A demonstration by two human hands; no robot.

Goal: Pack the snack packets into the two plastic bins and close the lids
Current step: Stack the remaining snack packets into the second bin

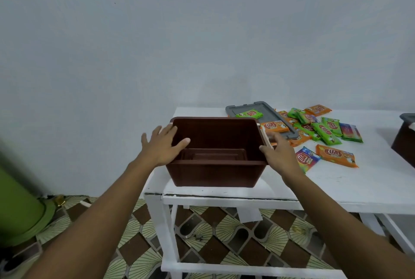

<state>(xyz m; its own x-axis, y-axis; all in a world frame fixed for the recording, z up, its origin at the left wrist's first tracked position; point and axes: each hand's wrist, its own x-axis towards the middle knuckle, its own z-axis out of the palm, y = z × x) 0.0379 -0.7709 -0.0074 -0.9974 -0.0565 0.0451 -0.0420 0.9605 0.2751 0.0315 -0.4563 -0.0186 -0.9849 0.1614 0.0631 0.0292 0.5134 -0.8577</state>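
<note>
A brown plastic bin [215, 173] stands open and empty at the near left corner of the white table [336, 191]. My left hand [162, 144] rests on its left rim, thumb hooked inside, fingers spread. My right hand [277, 152] lies against its right rim by the pale latch. Behind the bin a grey lid [261, 108] lies flat, with a green packet [249, 113] and an orange packet [275, 126] on it. Several orange, green and rainbow snack packets [325, 130] are scattered to the right. A second brown bin [404, 141] with a grey lid shows at the right edge.
A pale wall rises right behind the table. Patterned floor tiles [213, 234] show under the table frame. A green cylindrical thing [20, 207] stands on the floor at the far left.
</note>
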